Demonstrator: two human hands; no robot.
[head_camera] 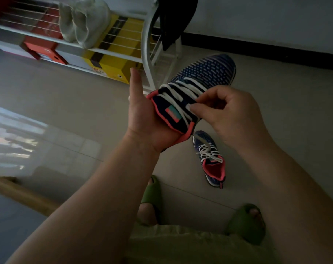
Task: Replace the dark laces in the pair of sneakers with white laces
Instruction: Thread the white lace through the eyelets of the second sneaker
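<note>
A navy knit sneaker [209, 72] with a coral collar is held up in the air, toe pointing away. My left hand [142, 115] cradles its heel from underneath, thumb raised. My right hand [228, 111] pinches the white lace [178, 92] near the tongue, where white lacing crosses the eyelets. A second matching sneaker [211, 159] lies on the floor below, laced in white with loose ends.
A white wire shoe rack [148, 54] stands ahead, with orange [45, 48] and yellow [114, 63] shoe boxes beneath and pale shoes [85, 21] on top. My feet in green slippers [245, 223] rest on the tiled floor. A dark baseboard [276, 52] runs along the wall.
</note>
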